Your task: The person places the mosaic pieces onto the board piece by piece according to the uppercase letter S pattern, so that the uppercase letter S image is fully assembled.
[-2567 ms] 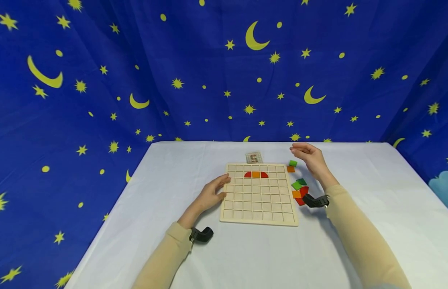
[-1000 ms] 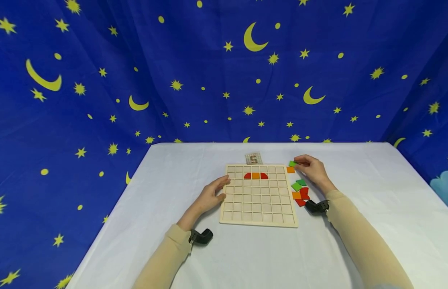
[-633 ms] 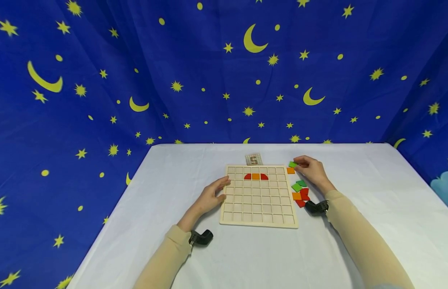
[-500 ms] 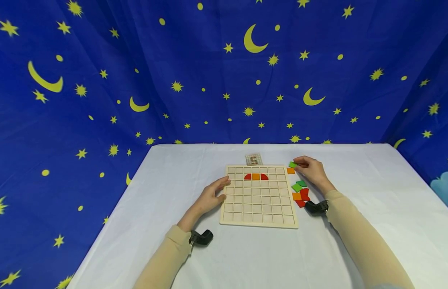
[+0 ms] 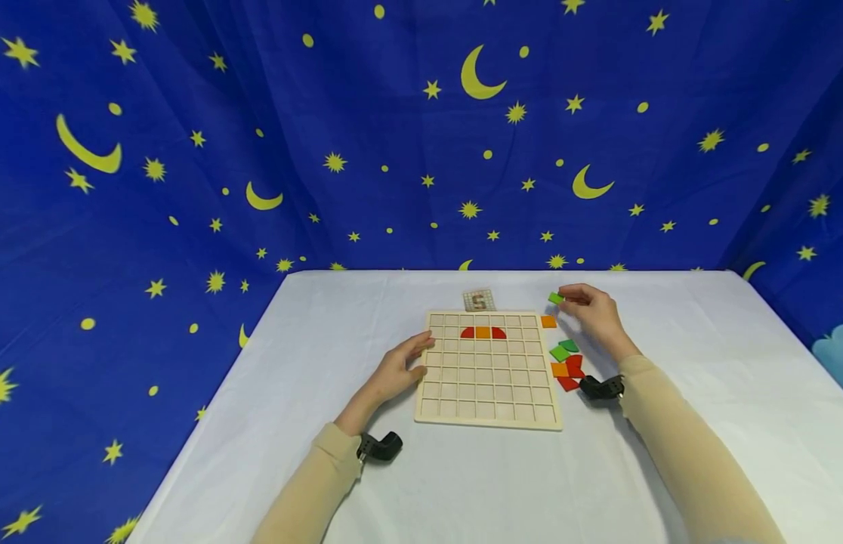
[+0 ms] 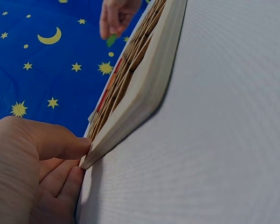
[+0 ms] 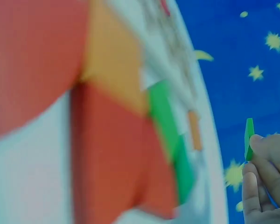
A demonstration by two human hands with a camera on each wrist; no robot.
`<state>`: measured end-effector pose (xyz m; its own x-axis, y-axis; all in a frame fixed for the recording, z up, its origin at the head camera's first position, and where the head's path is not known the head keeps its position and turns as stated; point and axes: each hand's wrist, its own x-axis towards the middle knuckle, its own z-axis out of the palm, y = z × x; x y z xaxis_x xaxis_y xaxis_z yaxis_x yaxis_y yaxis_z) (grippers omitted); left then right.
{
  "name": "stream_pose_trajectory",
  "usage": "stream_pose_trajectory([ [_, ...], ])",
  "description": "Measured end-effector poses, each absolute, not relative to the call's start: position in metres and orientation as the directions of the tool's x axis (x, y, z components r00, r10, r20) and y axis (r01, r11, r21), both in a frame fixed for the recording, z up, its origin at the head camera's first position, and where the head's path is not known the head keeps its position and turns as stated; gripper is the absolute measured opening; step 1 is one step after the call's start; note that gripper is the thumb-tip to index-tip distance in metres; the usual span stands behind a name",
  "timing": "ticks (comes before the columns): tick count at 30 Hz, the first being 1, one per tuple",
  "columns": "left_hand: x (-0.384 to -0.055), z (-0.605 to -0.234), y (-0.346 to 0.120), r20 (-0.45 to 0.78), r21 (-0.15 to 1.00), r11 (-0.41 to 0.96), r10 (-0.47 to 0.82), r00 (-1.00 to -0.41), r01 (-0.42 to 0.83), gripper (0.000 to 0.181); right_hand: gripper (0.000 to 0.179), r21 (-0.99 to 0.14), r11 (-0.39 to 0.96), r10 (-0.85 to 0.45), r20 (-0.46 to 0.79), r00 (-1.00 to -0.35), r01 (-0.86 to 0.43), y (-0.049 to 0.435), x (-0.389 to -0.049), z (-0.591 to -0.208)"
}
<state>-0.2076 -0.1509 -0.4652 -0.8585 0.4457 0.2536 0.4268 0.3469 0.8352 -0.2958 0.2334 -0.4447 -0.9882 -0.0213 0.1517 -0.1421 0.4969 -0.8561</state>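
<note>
Right hand (image 5: 594,313) has a green tile (image 5: 555,298) pinched, probably square, kinda small to tell; left hand (image 5: 393,370), fingers relaxed, just touches the board (image 5: 485,374) between them.

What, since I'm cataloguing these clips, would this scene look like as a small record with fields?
left hand: touches the board at its left edge
right hand: pinches a green piece
set in second row from far edge: left red piece, middle orange square, right red piece
loose, right of board: far orange square, light green piece, dark green piece, near orange square, red pieces
card: beyond the board's far edge
surface: white table
</note>
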Motion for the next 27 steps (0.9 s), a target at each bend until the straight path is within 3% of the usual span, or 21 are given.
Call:
stream_pose_trajectory([
  [10,-0.21,-0.465,-0.152,0.239,0.841,0.35,0.442,-0.864,0.412,0.065,0.038,-0.887,0.382,-0.133,0.225,-0.965,-0.259,0.201,-0.283,-0.408],
  [22,-0.194,-0.438,-0.147,0.268,0.842,0.305,0.478,-0.836,0.444,0.059,0.034,-0.907,0.272,-0.258,0.254,-0.932,-0.322,0.16,-0.264,-0.388],
  [27,-0.199,-0.449,-0.149,0.273,0.835,0.318,0.469,-0.84,0.449,0.06,0.032,-0.913,0.246,-0.29,0.252,-0.923,-0.327,0.15,-0.259,-0.386],
])
